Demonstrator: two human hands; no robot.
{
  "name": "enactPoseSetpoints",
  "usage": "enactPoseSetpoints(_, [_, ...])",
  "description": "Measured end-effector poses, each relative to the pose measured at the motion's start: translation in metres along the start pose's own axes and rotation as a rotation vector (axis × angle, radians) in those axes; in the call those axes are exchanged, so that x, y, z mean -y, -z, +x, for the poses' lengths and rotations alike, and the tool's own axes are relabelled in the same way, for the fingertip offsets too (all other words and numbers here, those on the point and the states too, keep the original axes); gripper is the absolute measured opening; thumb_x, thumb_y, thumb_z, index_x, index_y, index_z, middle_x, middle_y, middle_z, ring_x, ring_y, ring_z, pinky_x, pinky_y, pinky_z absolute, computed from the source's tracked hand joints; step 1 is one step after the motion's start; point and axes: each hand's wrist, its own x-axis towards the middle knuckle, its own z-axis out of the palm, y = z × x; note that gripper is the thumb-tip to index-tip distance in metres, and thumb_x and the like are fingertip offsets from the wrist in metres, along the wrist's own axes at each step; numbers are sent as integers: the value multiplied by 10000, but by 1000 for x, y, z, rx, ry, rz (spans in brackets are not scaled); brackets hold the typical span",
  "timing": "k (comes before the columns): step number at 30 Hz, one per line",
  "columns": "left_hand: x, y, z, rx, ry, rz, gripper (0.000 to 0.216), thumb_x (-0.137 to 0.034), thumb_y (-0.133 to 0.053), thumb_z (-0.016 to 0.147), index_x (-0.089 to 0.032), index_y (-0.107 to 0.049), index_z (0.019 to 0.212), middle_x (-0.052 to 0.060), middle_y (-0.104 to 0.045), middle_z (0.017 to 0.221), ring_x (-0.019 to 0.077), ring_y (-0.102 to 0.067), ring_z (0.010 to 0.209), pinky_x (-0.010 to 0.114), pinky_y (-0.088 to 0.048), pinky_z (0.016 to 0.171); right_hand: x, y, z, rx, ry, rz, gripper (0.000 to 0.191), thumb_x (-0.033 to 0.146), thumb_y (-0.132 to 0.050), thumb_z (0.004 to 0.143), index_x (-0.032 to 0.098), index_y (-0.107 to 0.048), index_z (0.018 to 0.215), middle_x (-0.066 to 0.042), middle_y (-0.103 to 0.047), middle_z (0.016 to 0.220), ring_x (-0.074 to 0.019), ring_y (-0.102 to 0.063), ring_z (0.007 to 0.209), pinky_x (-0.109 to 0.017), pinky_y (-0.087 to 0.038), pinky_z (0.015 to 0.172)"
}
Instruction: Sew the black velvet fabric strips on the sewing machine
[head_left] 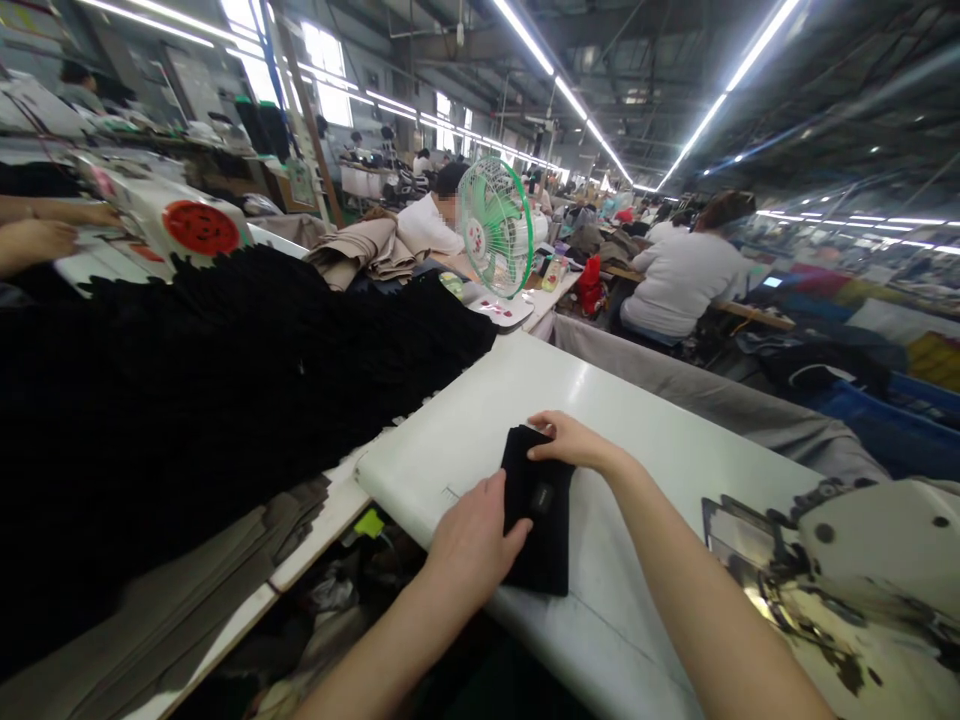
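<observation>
A small stack of folded black fabric (544, 545) lies on the white sewing table (450, 430) in front of me, close to its front edge. A small dark label (541, 497) shows on its top face. My left hand (476, 530) grips the fabric's left edge, thumb on top and fingers along the side. At the far end my right hand (566, 440) pinches the top edge between thumb and fingers. Whatever lies under the left palm is hidden.
A large heap of black fabric pieces (225, 400) covers the table at left, with grey-brown cloth below it. A sewing machine (870, 560) stands at right. Beyond are a green fan (495, 228), another machine (180, 215) with a co-worker's hands (37, 240), and seated people.
</observation>
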Motion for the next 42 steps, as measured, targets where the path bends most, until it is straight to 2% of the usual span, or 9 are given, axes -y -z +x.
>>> enactPoseSetpoints(5, [2,1,-5,-60,-46,138,686,-331,-668,811,-151,-437,1431,155,-573,1336,323,-516,1270,431,-424,1051,-2,2,-5,55,-40,-16,227,131,-794,602,167,-659,781,2,-677,688,-179,-637,672,-294,-506,659])
enactPoseSetpoints(8, [9,7,-1,-148,-87,-76,907,-327,-707,766,-153,-253,1531,179,-445,1497,324,-414,1391,458,-349,1137,3,3,-31,27,43,45,172,181,-753,683,181,-647,818,10,-689,784,-172,-646,765,-281,-512,714])
enactPoseSetpoints(10, [10,12,3,-108,-112,-299,887,-341,-700,772,-153,-264,1521,178,-475,1481,312,-474,1353,453,-390,1114,5,1,-52,-31,126,97,198,241,-719,755,202,-640,932,9,-695,906,-173,-648,864,-296,-517,795])
enactPoseSetpoints(14, [0,17,6,74,-230,-612,442,-261,-590,827,-167,-554,1258,95,-693,1188,252,-661,1083,379,-515,959,-1,-11,-95,-447,372,87,277,264,-705,803,227,-609,1060,-29,-673,1027,-215,-629,968,-396,-508,896])
enactPoseSetpoints(16, [-7,15,4,65,-266,-648,339,-231,-558,834,-172,-596,1166,70,-721,1102,239,-680,1014,363,-526,928,-7,-17,-113,-750,539,-47,317,217,-690,832,236,-582,1129,-64,-643,1116,-242,-596,1063,-449,-481,945])
enactPoseSetpoints(18, [-13,12,0,47,-284,-636,328,-218,-563,827,-179,-603,1151,60,-724,1088,239,-681,997,360,-526,920,-11,-20,-129,-902,672,-212,296,168,-662,873,243,-574,1145,-76,-631,1121,-245,-579,1081,-459,-468,944])
enactPoseSetpoints(26, [-25,-2,-16,88,-345,-524,338,-178,-534,843,-207,-611,1171,42,-717,1134,226,-672,1019,328,-517,917,-25,-24,-174,-949,712,-422,210,62,-603,891,235,-569,1005,-46,-645,966,-211,-589,904,-411,-471,821])
enactPoseSetpoints(36, [-39,-7,-33,-59,-414,-259,453,-162,-465,858,-246,-553,1294,42,-703,1196,240,-664,1090,362,-514,964,-24,-17,-215,-856,676,-247,182,68,-579,831,244,-553,869,-88,-560,1269,-292,-507,1254,-525,-457,1012])
enactPoseSetpoints(42, [-48,-11,-42,-86,-445,-236,479,-155,-473,856,-274,-539,1315,22,-691,1233,225,-659,1123,334,-515,973,-33,-18,-231,-943,705,-348,208,55,-575,858,251,-588,928,-75,-639,1179,-259,-588,1121,-477,-496,933])
